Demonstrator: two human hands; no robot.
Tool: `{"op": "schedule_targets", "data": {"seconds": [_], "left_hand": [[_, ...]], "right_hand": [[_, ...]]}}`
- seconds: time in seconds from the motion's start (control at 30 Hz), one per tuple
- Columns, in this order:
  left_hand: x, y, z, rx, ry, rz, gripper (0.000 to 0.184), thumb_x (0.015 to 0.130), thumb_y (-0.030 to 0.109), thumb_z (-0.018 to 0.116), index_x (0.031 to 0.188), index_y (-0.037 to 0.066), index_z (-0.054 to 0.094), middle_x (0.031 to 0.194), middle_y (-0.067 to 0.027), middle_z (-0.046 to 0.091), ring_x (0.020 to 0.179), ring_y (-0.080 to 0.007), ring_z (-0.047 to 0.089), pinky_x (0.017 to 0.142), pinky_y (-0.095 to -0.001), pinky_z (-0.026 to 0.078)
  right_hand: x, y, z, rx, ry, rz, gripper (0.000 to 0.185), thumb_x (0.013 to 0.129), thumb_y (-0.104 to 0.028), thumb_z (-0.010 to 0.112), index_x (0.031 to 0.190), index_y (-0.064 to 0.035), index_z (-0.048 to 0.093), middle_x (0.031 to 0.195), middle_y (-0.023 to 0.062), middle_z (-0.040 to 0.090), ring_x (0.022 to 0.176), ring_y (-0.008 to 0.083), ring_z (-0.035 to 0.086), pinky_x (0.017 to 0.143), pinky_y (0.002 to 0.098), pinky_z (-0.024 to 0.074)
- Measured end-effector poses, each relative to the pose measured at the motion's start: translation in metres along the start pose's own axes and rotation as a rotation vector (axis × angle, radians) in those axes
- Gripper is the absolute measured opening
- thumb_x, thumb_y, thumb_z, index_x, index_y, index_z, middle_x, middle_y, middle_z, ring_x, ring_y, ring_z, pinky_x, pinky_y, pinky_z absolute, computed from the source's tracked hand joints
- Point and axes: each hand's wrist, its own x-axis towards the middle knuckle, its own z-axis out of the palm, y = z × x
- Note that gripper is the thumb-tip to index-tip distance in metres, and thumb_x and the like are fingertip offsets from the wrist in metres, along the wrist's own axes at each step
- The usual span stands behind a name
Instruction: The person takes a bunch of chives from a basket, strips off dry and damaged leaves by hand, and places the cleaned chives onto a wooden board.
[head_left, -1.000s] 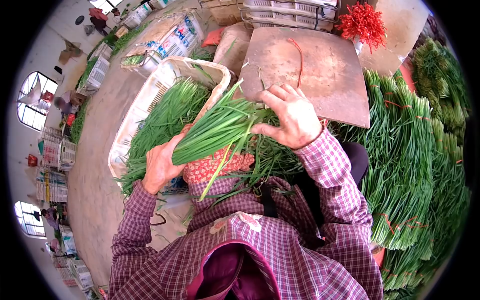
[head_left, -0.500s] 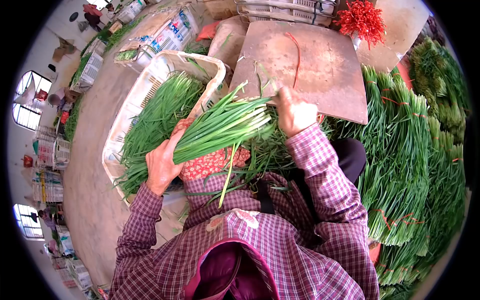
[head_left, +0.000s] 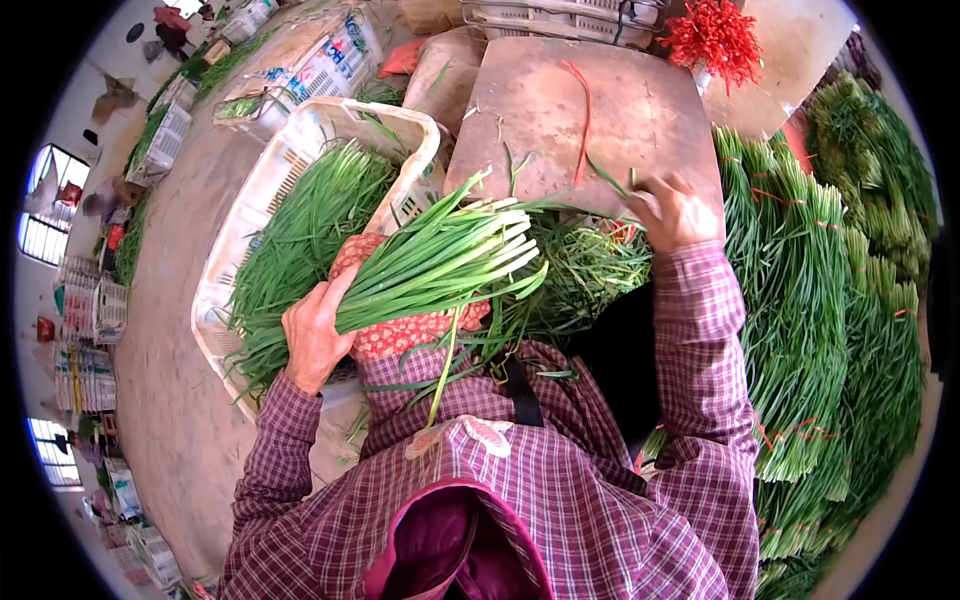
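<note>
So the bench (head_left: 630,110) is basically a worn, stained brownish board with a loose red tie (head_left: 584,125) lying across it, plus a few stray green blades (head_left: 513,168) and bits scattered near the edge.

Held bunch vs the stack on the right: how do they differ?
Ties: the bunch shows none; the stack has red ties.
Support: the bunch is gripped in the left hand; the stack sits beyond the right arm, untouched by either hand.
Size: the bunch is one handful, the stack many bundles.
Shared: long green leaves, paler ends.
</note>
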Motion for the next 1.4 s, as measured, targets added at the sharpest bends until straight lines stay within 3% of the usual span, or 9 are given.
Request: {"op": "schedule_targets", "data": {"seconds": [0.1, 0.27, 0.47, 0.67, 0.73, 1.0, 1.2, 1.33, 1.4], "left_hand": [[0.000, 0.000, 0.000, 0.043, -0.004, 0.034, 0.070, 0.061, 0.008, 0.076, 0.128, 0.015, 0.058, 0.080, -0.0101, 0.057, 0.072, -0.0296, 0.062, 0.063, -0.0387, 0.050], [-0.001, -0.001, -0.001, 0.063, -0.010, 0.055, 0.071, 0.061, 0.007, 0.075, 0.129, 0.016, 0.057, 0.079, -0.0096, 0.056, 0.071, -0.0291, 0.061, 0.063, -0.0386, 0.050], [-0.002, -0.003, 0.004, -0.006, 0.016, 0.015, 0.069, 0.061, 0.007, 0.075, 0.128, 0.015, 0.058, 0.081, -0.0104, 0.058, 0.072, -0.0304, 0.062, 0.064, -0.0386, 0.050], [-0.004, 0.004, 0.006, 0.024, 0.028, -0.016, 0.070, 0.060, 0.006, 0.076, 0.128, 0.014, 0.057, 0.082, -0.0112, 0.059, 0.072, -0.0314, 0.062, 0.064, -0.0393, 0.050], [-0.003, 0.006, 0.006, 0.060, 0.034, -0.004, 0.069, 0.061, 0.007, 0.076, 0.127, 0.013, 0.057, 0.081, -0.0116, 0.058, 0.071, -0.0318, 0.062, 0.064, -0.0396, 0.050], [-0.004, 0.007, 0.004, 0.064, -0.026, -0.090, 0.066, 0.064, 0.008, 0.077, 0.127, 0.009, 0.057, 0.099, -0.0150, 0.065, 0.085, -0.0324, 0.066, 0.072, -0.0373, 0.052], [-0.005, -0.002, 0.010, -0.062, 0.063, -0.080, 0.069, 0.062, 0.008, 0.078, 0.128, 0.012, 0.056, 0.100, -0.0160, 0.065, 0.085, -0.0333, 0.067, 0.072, -0.0384, 0.053], [-0.003, 0.001, 0.011, -0.053, 0.055, -0.097, 0.068, 0.064, 0.009, 0.078, 0.128, 0.011, 0.056, 0.106, -0.0175, 0.066, 0.090, -0.0339, 0.067, 0.075, -0.0386, 0.053], [-0.003, -0.003, 0.011, -0.060, 0.065, -0.086, 0.067, 0.065, 0.010, 0.078, 0.128, 0.011, 0.056, 0.106, -0.0177, 0.066, 0.090, -0.0340, 0.067, 0.075, -0.0387, 0.053]], "right_hand": [[0.011, -0.060, 0.007, 0.581, 0.063, -0.362, 0.038, 0.085, -0.048, 0.063, 0.100, -0.0137, 0.069, 0.098, 0.0098, 0.069, 0.086, 0.0269, 0.067, 0.082, 0.0397, 0.0531], [0.031, -0.117, 0.031, 0.791, -0.282, -0.348, 0.037, 0.082, -0.044, 0.067, 0.095, -0.0091, 0.069, 0.087, 0.0128, 0.070, 0.081, 0.0297, 0.067, 0.075, 0.0408, 0.0530], [0.028, -0.062, 0.030, 0.334, 0.125, -0.162, 0.024, 0.085, -0.035, 0.066, 0.094, -0.0136, 0.070, 0.087, 0.0064, 0.071, 0.072, 0.0239, 0.068, 0.071, 0.0377, 0.0545], [-0.020, -0.082, -0.001, 0.461, 0.123, -0.305, 0.043, 0.086, -0.051, 0.060, 0.083, -0.0082, 0.068, 0.073, 0.0120, 0.067, 0.064, 0.0257, 0.066, 0.059, 0.0377, 0.0535], [-0.028, -0.108, -0.004, 0.334, -0.138, -0.197, 0.047, 0.084, -0.054, 0.061, 0.079, -0.0075, 0.067, 0.069, 0.0136, 0.065, 0.064, 0.0280, 0.066, 0.059, 0.0394, 0.0525], [-0.010, -0.098, 0.024, 0.235, 0.093, -0.265, 0.018, 0.080, -0.024, 0.064, 0.071, -0.0079, 0.066, 0.069, 0.0068, 0.065, 0.053, 0.0224, 0.062, 0.052, 0.0358, 0.0519], [-0.018, -0.041, 0.014, 0.146, 0.113, -0.052, 0.027, 0.084, -0.034, 0.068, 0.079, -0.0074, 0.068, 0.071, 0.0057, 0.068, 0.058, 0.0213, 0.066, 0.057, 0.0327, 0.0543], [-0.046, -0.086, 0.007, 0.542, -0.081, -0.284, 0.049, 0.082, -0.055, 0.064, 0.091, -0.0075, 0.069, 0.077, 0.0095, 0.070, 0.065, 0.0239, 0.068, 0.064, 0.0361, 0.0563], [-0.043, -0.105, 0.022, 0.484, -0.049, -0.268, 0.043, 0.083, -0.048, 0.065, 0.091, -0.0063, 0.066, 0.078, 0.0106, 0.067, 0.073, 0.0273, 0.067, 0.066, 0.0394, 0.0540]]}}
